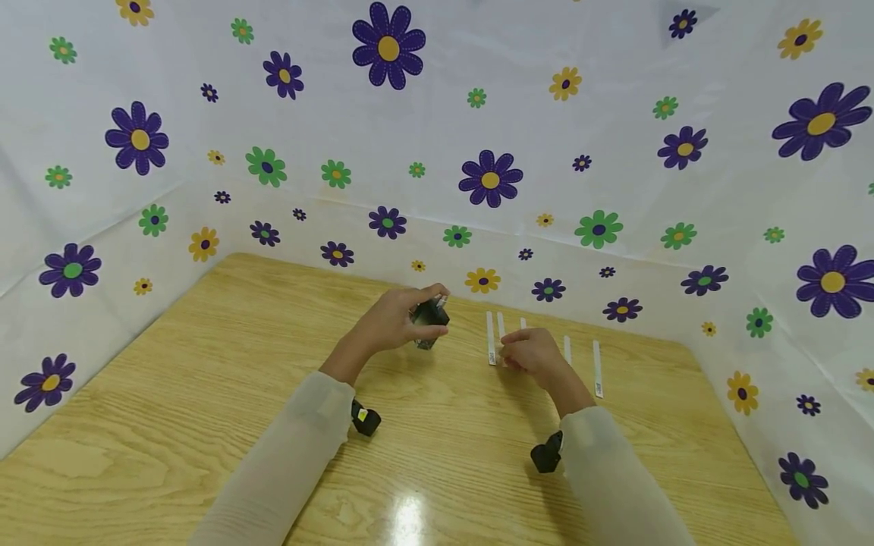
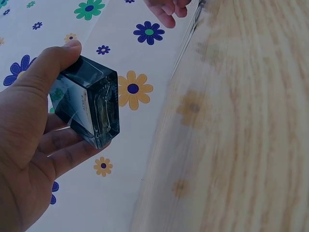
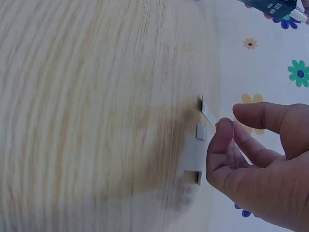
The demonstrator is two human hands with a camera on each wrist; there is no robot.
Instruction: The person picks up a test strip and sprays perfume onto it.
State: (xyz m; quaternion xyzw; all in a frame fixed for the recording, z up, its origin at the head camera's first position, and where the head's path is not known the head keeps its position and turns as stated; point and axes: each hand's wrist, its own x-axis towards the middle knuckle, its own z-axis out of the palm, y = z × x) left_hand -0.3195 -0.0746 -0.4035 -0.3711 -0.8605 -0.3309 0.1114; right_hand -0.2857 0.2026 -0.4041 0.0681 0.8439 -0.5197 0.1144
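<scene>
My left hand (image 1: 392,318) holds a dark, blue-tinted glass perfume bottle (image 1: 430,312) between thumb and fingers, lifted over the far part of the table. In the left wrist view the bottle (image 2: 96,106) is tilted, its thick clear glass side turned to the camera. A pale nozzle (image 3: 300,16) sticks out of it in the right wrist view. My right hand (image 1: 536,355) hovers low among narrow white paper strips, fingers loosely bent, fingertips close to one strip (image 3: 207,112). Part of the row is hidden behind this hand. A leftmost strip (image 1: 490,341) lies beside its fingertips.
More strips lie to the right, one of them a strip (image 1: 598,369) at the row's end. The wood-grain table (image 1: 171,394) meets a white flower-print cloth (image 1: 307,136) at its back and sides. Small black cameras sit on both wrists.
</scene>
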